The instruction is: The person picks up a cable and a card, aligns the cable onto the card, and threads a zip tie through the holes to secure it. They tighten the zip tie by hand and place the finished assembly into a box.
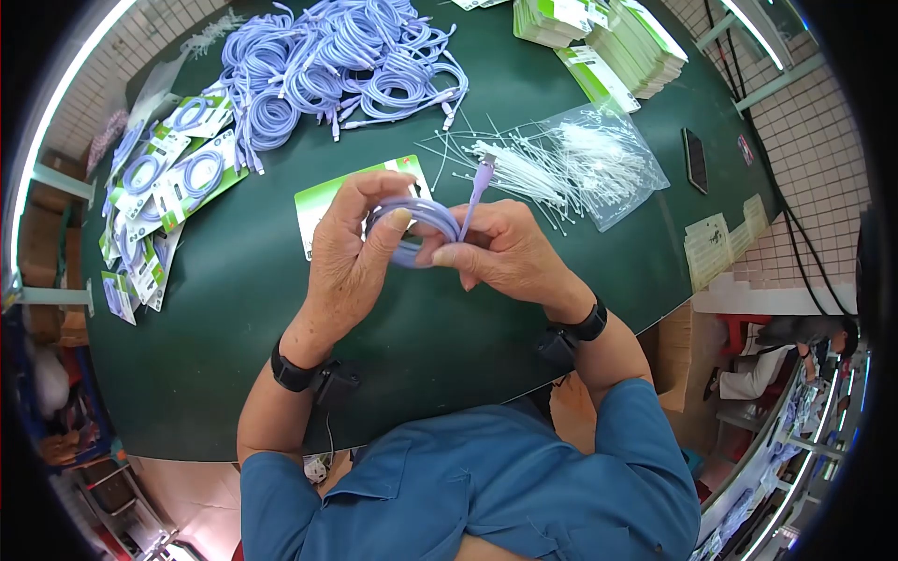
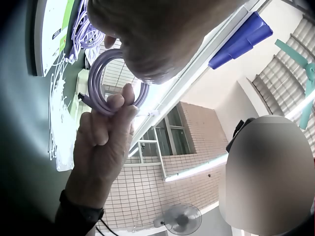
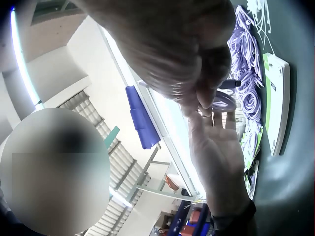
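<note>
Both hands hold one coiled purple cable (image 1: 432, 217) above the green table. The left hand (image 1: 351, 248) grips the coil's left side, thumb in front. On the right side, the right hand (image 1: 510, 252) pinches the coil between thumb and fingers, and a plug end (image 1: 481, 178) stands up beside its fingers. In the left wrist view the round coil (image 2: 97, 81) hangs between the hands; in the right wrist view the fingers hide much of the coil (image 3: 224, 101). A stack of white and green cards (image 1: 311, 208) lies just behind the left hand.
A heap of coiled purple cables (image 1: 318, 61) lies at the back. Carded cables (image 1: 168, 178) are piled at left. White ties (image 1: 524, 173) spill from a clear bag (image 1: 645, 178) at right, near stacked cards (image 1: 636, 47), a phone (image 1: 695, 161) and paper sheets (image 1: 708, 251).
</note>
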`<state>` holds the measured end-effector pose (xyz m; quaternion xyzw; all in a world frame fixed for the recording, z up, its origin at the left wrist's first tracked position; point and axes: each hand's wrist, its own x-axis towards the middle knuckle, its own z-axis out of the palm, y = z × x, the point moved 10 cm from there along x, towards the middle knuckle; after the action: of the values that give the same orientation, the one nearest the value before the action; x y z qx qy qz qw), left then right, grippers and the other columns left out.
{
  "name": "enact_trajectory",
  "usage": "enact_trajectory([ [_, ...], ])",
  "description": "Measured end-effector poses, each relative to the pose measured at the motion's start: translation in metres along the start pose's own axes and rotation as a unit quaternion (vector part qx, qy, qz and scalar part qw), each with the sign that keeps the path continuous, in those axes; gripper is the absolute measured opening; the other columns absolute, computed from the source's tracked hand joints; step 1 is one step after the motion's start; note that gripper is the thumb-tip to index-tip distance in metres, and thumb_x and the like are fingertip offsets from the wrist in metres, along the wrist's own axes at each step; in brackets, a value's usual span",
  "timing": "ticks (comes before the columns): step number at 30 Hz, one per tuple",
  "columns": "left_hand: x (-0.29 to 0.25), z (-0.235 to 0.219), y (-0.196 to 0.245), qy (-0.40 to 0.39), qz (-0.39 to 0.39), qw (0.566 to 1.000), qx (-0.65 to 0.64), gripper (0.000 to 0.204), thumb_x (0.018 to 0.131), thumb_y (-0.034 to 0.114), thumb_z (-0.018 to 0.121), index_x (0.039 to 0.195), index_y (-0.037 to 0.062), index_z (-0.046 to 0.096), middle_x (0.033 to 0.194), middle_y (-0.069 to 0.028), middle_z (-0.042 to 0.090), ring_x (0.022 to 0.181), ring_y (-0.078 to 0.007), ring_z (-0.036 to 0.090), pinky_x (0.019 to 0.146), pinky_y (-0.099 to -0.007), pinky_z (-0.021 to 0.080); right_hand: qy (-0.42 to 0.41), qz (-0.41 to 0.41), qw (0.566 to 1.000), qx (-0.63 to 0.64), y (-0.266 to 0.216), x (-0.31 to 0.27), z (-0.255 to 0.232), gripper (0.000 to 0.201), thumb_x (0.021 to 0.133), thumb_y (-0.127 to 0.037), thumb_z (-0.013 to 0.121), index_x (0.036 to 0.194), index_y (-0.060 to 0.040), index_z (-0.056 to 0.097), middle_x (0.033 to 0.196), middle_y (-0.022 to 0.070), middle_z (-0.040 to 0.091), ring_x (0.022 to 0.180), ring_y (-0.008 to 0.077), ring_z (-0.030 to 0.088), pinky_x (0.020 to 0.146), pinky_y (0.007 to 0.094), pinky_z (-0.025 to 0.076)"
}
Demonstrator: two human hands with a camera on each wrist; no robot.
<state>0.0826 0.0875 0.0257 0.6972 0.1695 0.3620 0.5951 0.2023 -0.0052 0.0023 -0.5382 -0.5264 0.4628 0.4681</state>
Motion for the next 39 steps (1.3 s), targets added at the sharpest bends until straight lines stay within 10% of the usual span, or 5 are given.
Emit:
enact_trajectory([
  [7,-0.016,0.017,0.017,0.042,0.051,0.984,0.163,0.035,0.098,0.019,0.074,0.124,0.0018,0.058,0.130,-0.0107,0.059,0.108,-0.0138,0.061,0.085,-0.0280,0.049,0.285,-0.265,0.856,-0.341,-0.058,-0.022,-0.038,0.030,0.088,-0.005,0.078,0.117,-0.0040,0.074,0.088,0.0061,0.074,0.062,0.0166,0.065,0.055,0.0282,0.053],
  [18,-0.015,0.013,-0.054,0.135,-0.166,0.884,-0.415,0.038,0.108,0.043,0.059,0.104,0.0057,0.060,0.080,-0.0009,0.058,0.084,-0.0161,0.060,0.076,-0.0312,0.048,0.198,-0.463,0.781,-0.370,-0.077,-0.036,0.024,0.038,0.082,-0.001,0.080,0.119,-0.0062,0.072,0.096,0.0095,0.072,0.070,0.0198,0.068,0.059,0.0300,0.055],
  [22,-0.011,-0.010,-0.052,0.176,-0.145,0.903,-0.365,0.045,0.109,0.050,0.053,0.100,0.0065,0.060,0.071,0.0005,0.052,0.079,-0.0155,0.059,0.072,-0.0310,0.047,0.240,-0.356,0.887,-0.167,-0.063,-0.035,0.003,0.029,0.094,-0.011,0.076,0.121,-0.0026,0.069,0.095,0.0092,0.070,0.072,0.0143,0.067,0.060,0.0275,0.054],
  [25,-0.012,-0.009,-0.040,0.153,-0.114,0.924,-0.331,0.049,0.109,0.053,0.049,0.100,0.0066,0.060,0.071,0.0001,0.052,0.079,-0.0148,0.059,0.070,-0.0305,0.046,0.133,-0.006,0.983,0.129,0.012,0.001,0.011,0.031,0.104,-0.025,0.067,0.120,0.0018,0.068,0.094,0.0063,0.068,0.073,0.0087,0.063,0.061,0.0246,0.052],
  [39,-0.017,0.009,-0.047,0.095,-0.165,0.955,-0.228,0.067,0.107,0.068,0.033,0.083,0.0097,0.052,0.066,-0.0018,0.052,0.074,-0.0157,0.063,0.057,-0.0279,0.044,0.148,0.034,0.972,0.177,0.042,0.006,0.010,0.053,0.115,-0.040,0.040,0.133,0.0025,0.066,0.079,0.0014,0.061,0.066,0.0059,0.052,0.059,0.0221,0.043],
])
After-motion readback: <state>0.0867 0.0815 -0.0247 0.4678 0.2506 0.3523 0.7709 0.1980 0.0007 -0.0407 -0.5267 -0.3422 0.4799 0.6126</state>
